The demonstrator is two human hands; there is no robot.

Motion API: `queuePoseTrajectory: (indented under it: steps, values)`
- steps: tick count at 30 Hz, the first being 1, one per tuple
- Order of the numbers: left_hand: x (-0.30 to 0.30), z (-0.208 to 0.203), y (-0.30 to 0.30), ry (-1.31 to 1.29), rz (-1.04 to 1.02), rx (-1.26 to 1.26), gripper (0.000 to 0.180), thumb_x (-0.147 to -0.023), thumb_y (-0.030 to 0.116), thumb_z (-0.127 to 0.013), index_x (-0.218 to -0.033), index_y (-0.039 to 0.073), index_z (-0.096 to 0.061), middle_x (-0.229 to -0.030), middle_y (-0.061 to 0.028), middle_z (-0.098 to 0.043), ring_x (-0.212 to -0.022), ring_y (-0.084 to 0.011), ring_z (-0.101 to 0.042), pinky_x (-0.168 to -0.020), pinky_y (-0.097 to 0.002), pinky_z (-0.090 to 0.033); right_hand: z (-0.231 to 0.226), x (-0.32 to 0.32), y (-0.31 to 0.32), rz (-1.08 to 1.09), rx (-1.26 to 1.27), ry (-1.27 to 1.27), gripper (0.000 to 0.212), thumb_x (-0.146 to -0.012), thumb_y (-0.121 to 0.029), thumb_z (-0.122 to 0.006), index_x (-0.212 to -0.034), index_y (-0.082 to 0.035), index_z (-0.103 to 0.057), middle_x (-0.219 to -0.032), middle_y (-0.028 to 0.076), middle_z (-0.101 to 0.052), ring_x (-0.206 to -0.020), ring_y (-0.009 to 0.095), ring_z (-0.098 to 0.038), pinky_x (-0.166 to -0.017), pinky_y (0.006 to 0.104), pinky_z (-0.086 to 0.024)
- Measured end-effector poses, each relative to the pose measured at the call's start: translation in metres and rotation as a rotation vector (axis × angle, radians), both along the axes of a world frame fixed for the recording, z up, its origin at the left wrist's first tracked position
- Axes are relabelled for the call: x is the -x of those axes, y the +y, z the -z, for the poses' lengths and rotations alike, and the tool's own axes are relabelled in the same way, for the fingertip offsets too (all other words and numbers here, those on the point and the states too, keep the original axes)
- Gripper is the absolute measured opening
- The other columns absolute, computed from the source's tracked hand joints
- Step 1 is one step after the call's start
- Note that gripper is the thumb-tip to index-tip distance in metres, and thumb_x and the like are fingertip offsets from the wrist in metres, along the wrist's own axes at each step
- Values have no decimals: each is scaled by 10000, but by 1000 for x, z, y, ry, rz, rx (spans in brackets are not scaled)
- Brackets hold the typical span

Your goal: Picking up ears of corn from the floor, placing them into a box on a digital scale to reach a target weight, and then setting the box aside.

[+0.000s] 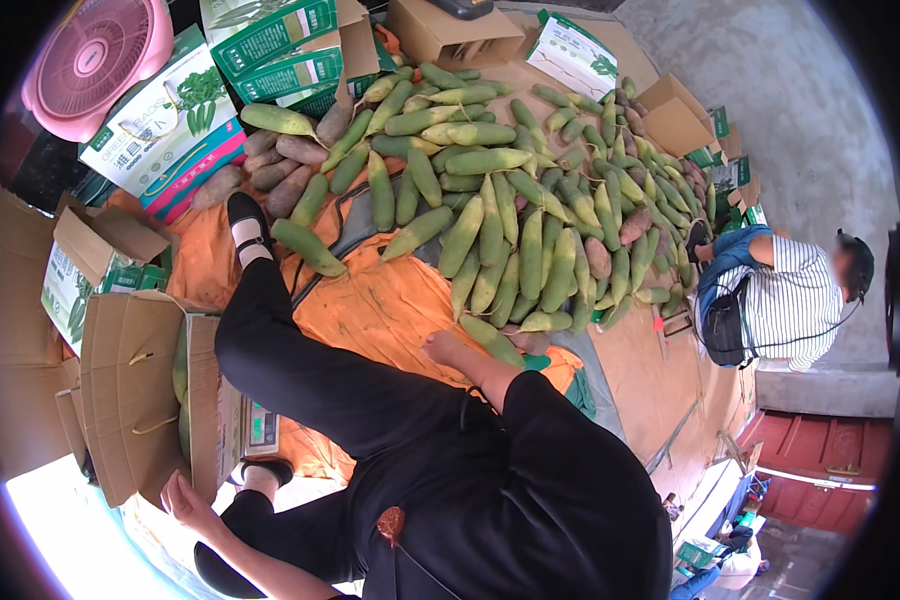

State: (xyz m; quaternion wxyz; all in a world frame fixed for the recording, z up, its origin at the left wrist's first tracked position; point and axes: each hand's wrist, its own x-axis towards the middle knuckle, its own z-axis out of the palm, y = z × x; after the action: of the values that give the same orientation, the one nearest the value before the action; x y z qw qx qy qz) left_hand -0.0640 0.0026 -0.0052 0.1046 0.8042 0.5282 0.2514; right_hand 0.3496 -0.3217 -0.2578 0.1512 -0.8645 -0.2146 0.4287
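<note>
Two hands are seen with fingers loosely bent, nothing visibly gripped: the left hand [192, 508] by the open carton [135, 400], the right hand [453, 354] near the heaped green radishes [558, 272]. These would likely be firm, weighty and smooth, best grasped mid-body. Carton and heap are separated by a leg [310, 360]; a pink fan [92, 60] is seen far left.

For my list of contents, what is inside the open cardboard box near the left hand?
Inside the cardboard box, green radishes show in a narrow strip; the flap and wall hide the rest, including the bottom.
</note>
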Motion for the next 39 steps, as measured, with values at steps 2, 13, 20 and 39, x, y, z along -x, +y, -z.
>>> queuePoseTrajectory:
  steps: [2, 13, 20, 39]
  values:
    - [0, -1, -1, 7, -13, 5, 159, -891, 79, -538, -974, -9, -640, -945, -97, -614, -907, -242, -565, -792, -356, -457, -2, 2, 1, 12, -13, -4, 320, -787, -313, -593, -891, -17, -655, -914, 192, -652, -885, 336, -623, -774, 386, -481]
    - [1, 0, -2, -18, -10, -1, 158, -890, 68, -531, -974, -12, -638, -943, -104, -609, -897, -247, -561, -790, -359, -449, -4, -2, 5, -2, 31, 46, 331, -791, -328, -610, -942, -37, -658, -966, 190, -644, -923, 340, -612, -803, 390, -477]
    - [2, -3, -3, 4, 19, -28, 153, -891, 58, -527, -973, -19, -630, -927, -111, -607, -885, -255, -561, -786, -365, -448, -7, 3, 11, -24, 22, 0, 294, -785, -299, -618, -903, -33, -664, -913, 175, -661, -884, 319, -634, -777, 369, -490]
    - [-22, 6, 8, -48, 30, -10, 141, -829, 3, -571, -946, -24, -645, -909, -140, -620, -870, -263, -589, -805, -345, -461, 52, -27, -43, -755, -244, -472, 209, -826, -290, -619, -867, -90, -660, -660, 76, -628, -576, 185, -603, -549, 304, -483]
